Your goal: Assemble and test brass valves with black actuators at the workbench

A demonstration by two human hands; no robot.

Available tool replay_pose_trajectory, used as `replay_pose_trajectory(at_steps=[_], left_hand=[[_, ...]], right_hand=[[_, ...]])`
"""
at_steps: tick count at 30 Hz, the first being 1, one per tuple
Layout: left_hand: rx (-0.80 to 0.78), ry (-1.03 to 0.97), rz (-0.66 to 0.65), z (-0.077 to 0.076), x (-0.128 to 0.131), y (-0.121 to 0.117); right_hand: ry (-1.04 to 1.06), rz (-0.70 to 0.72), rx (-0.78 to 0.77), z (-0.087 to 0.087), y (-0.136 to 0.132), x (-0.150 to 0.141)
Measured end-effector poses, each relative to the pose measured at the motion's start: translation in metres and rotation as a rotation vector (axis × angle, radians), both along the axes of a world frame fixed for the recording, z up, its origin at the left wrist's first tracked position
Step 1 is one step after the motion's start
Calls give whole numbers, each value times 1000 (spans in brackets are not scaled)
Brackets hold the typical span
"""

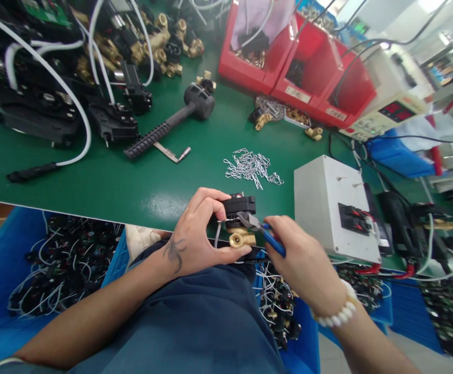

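Observation:
My left hand (201, 231) grips a black housing with a brass valve body (242, 238) on its underside, at the near edge of the green table. A white cable hangs from the housing beside my fingers. My right hand (300, 254) is closed around blue-handled pliers (271, 239). The jaws of the pliers touch the assembly between the black housing and the brass part; what they pinch there is too small to make out. Beyond my hands lies a loose pile of silver spring clips (251, 167).
A black mallet (172, 122) lies at left beyond a metal lever tool, near black units and brass fittings (160, 44). Red bins (257, 67) stand at the back. A grey box (331, 208) is on the right. Blue crates (0, 265) with cabled parts sit below the table.

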State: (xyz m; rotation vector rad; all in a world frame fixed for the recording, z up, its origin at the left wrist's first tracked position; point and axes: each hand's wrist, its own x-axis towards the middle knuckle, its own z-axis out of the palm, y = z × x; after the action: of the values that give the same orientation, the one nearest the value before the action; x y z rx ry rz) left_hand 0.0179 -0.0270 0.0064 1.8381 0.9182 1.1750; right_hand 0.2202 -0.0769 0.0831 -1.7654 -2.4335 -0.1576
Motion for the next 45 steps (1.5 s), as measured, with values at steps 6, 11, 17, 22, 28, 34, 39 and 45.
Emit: replay_pose_trajectory(at_steps=[6,11,17,22,28,34,39,45], left_hand=[[8,15,-3,2,-1,0],[37,27,-8,1,0,0],[119,68,-14,1,-12,-3],[263,240,-29,12,-28,-4],[383,249,-39,27,-12,-7],[376,207,-136,45,6,-9],[413,199,-69,54,15,-10],[384,190,-13,56,20,-13]], right_hand=[[149,-98,94,-6,0,0],[203,-89,-94,-21,-5,-4],[225,-333,64,-56,6,5],[397,-289,139,-61,13,4],[1517,-227,-464,-37,-7,-33],[1885,-240,-403,-30,-18,-37],[1899,-233,-313,-29,-22,-34],[1830,-261,-306,-30,-21,-40]])
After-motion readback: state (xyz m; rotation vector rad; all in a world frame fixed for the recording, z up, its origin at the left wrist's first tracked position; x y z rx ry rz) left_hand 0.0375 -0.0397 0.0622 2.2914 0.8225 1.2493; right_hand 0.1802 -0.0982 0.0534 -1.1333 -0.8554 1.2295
